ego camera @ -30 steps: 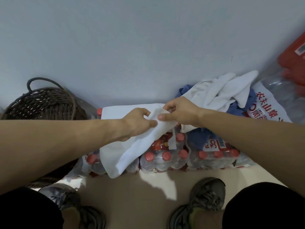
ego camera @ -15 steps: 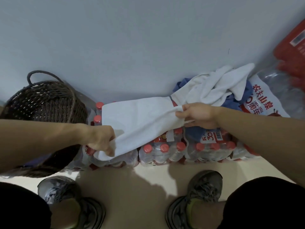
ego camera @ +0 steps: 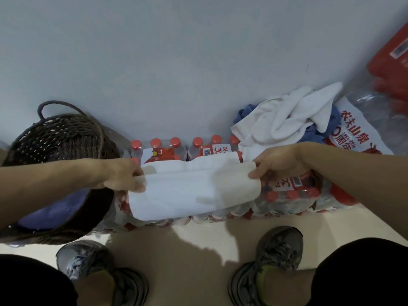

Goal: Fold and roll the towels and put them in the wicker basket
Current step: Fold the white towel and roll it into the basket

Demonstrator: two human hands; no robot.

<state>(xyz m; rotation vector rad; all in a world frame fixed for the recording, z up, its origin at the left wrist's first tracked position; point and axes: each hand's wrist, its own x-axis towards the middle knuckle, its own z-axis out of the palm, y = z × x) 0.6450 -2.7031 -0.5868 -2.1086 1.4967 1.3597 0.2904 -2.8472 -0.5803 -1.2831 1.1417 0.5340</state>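
A white towel [ego camera: 187, 191] is stretched flat and folded lengthwise over the packs of water bottles [ego camera: 291, 195]. My left hand [ego camera: 125, 177] pinches its left end and my right hand [ego camera: 273, 164] pinches its right end. The dark wicker basket [ego camera: 66, 138] stands at the left against the wall, with a blue towel [ego camera: 53, 215] inside it. A heap of white towels [ego camera: 287, 120] over a blue towel [ego camera: 318, 133] lies at the back right on the bottle packs.
Shrink-wrapped packs of red-capped bottles run along the grey wall [ego camera: 198, 62]. A larger wrapped pack [ego camera: 362, 138] and a red box [ego camera: 393, 58] sit at the far right. My two shoes [ego camera: 278, 257] stand on the pale floor in front.
My hands moved apart and pulled the white towel taut. It went from hanging slack at a slant to lying level and folded along its length. The camera tipped lower.
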